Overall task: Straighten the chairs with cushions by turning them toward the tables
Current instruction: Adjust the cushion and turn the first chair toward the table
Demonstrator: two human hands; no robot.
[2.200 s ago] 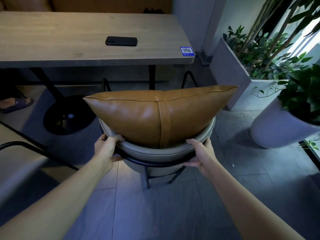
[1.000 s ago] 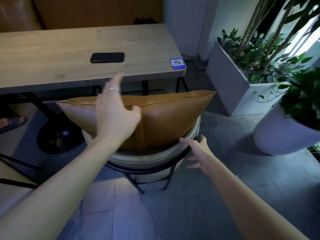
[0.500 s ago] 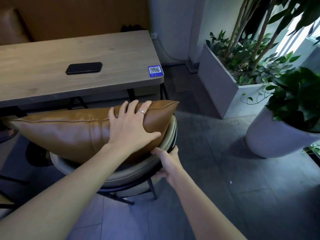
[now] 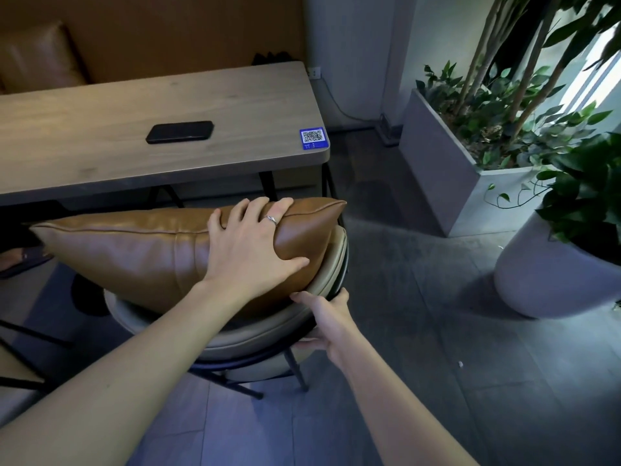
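Note:
A chair with a rounded beige backrest on a black metal frame stands below the wooden table, its back toward me. A brown leather cushion leans upright against the inside of the backrest. My left hand lies over the cushion's right end, fingers curled over its top seam and thumb pressed into its side. My right hand grips the backrest's right edge and the black frame beneath it.
A black phone and a blue QR sticker lie on the table. A rectangular grey planter and a round white pot with plants stand at the right. Another chair's black frame is at the left. A sandalled foot shows under the table.
My left hand left the backrest, rose and settled on the cushion's right end. My right hand stayed on the backrest's right edge. The chair now sits closer under the table.

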